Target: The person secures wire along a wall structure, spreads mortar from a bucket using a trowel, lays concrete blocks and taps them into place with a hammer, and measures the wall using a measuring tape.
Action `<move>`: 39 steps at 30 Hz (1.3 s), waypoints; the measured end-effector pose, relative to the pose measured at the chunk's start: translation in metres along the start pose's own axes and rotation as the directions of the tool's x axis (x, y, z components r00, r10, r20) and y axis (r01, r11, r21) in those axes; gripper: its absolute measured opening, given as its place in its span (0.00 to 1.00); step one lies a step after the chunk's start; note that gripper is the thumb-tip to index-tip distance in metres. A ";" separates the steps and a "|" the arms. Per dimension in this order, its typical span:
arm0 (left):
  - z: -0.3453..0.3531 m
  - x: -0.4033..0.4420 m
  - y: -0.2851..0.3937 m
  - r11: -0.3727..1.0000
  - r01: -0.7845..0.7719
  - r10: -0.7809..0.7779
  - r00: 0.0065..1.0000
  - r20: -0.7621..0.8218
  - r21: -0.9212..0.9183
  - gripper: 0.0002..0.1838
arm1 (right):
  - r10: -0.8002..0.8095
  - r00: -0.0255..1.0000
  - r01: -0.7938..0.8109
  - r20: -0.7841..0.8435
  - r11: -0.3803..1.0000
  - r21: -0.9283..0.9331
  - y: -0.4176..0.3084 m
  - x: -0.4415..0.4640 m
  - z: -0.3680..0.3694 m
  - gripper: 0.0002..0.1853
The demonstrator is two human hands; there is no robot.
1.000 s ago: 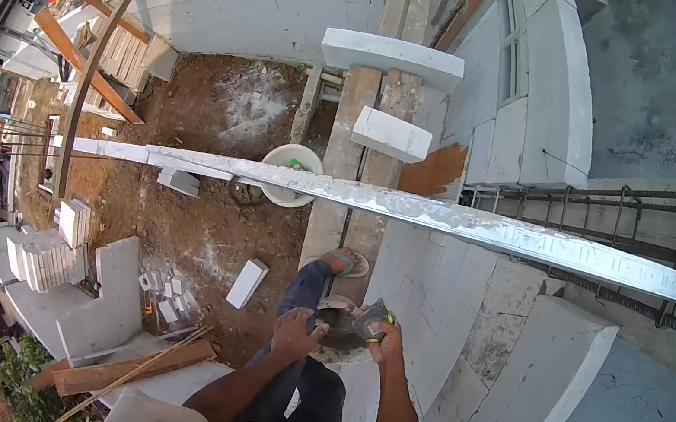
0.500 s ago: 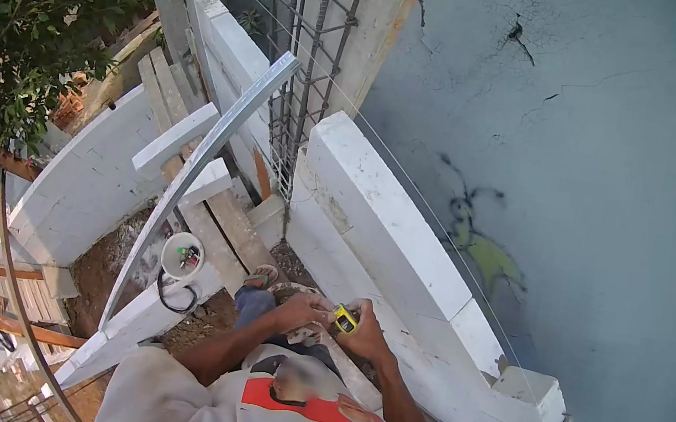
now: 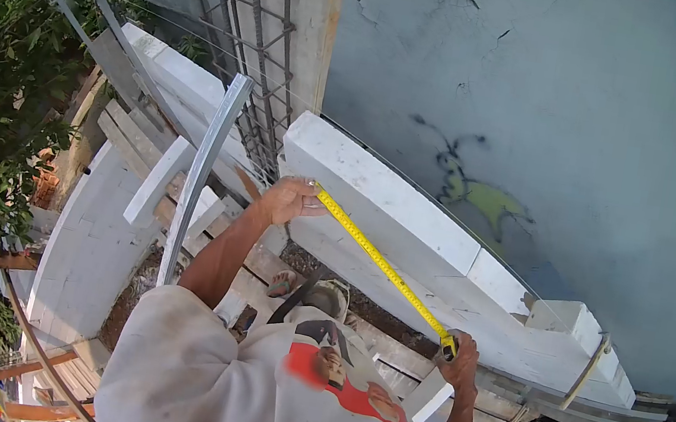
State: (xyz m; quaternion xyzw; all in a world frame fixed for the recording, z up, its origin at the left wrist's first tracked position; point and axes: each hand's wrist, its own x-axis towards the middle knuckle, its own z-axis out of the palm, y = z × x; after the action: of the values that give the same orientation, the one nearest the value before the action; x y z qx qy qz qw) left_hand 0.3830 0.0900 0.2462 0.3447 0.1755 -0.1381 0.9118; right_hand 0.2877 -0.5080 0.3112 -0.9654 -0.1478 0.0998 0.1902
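A yellow tape measure (image 3: 383, 263) is stretched between my hands along the inner side of the white block wall (image 3: 385, 190). My left hand (image 3: 287, 201) pinches the end of its blade near the wall's far corner. The tape's case sits in my right hand (image 3: 460, 360), fingers closed around it, lower down to the right. The blade runs straight and slants down to the right, in front of the upper blocks. Whether it touches them I cannot tell.
A metal channel (image 3: 207, 165) slants up on my left. A rebar cage (image 3: 250, 41) rises behind the wall corner. Wooden planks (image 3: 138, 146) and a loose white block (image 3: 159, 180) lie to the left. A string line runs along the wall top beside the grey wall (image 3: 548, 94).
My hands were together at the tape measure with its blade in. Now they are far apart with the blade pulled out, left hand up to the corner, right hand moved right.
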 end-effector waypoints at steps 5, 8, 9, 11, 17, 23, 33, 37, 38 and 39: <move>-0.033 0.039 0.068 0.957 -0.248 0.281 0.923 -0.264 0.152 0.15 | 0.063 0.988 -0.092 -0.142 0.975 -0.204 0.006 0.003 -0.059 0.36; -0.008 0.053 0.067 0.658 -0.193 0.614 0.697 -0.371 0.728 0.24 | -0.075 0.976 0.014 -0.205 0.959 -0.285 -0.009 0.045 -0.069 0.36; 0.005 0.055 0.064 0.240 0.005 0.823 0.529 -0.207 0.971 0.30 | -0.074 0.976 0.011 -0.207 0.958 -0.286 -0.012 0.058 -0.070 0.36; 0.042 0.052 0.054 0.220 0.101 0.813 0.531 -0.240 0.970 0.37 | -0.183 0.955 0.102 -0.235 0.941 -0.322 -0.014 0.084 -0.071 0.36; 0.059 0.057 0.001 -0.121 0.350 0.719 0.676 -0.162 0.929 0.52 | -0.173 0.972 0.112 -0.162 0.937 -0.330 -0.008 0.124 -0.071 0.38; 0.052 0.062 -0.019 -0.264 0.327 0.725 0.688 -0.037 0.907 0.49 | -0.193 0.964 0.138 -0.182 0.950 -0.281 0.001 0.134 -0.065 0.35; 0.059 0.060 -0.010 -0.328 0.383 0.630 0.770 -0.103 0.863 0.50 | -0.155 0.968 0.093 -0.197 0.952 -0.290 -0.011 0.128 -0.075 0.36; 0.060 0.062 -0.010 -0.343 0.405 0.611 0.781 -0.126 0.848 0.51 | -0.113 0.959 0.014 -0.258 0.935 -0.355 -0.009 0.085 -0.092 0.35; 0.058 0.062 -0.011 -0.351 0.403 0.611 0.782 -0.119 0.845 0.51 | -0.106 0.952 -0.011 -0.287 0.926 -0.378 -0.004 0.070 -0.097 0.34; 0.058 0.063 -0.010 -0.367 0.394 0.606 0.789 -0.106 0.843 0.51 | -0.067 0.947 -0.062 -0.313 0.922 -0.382 0.007 0.050 -0.102 0.34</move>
State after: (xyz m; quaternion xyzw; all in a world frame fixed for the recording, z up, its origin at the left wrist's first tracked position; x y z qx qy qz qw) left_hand 0.4493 0.0350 0.2551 0.9715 0.2097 -0.0019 0.1106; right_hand 0.3618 -0.5320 0.3942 -0.9869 -0.1330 -0.0896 0.0173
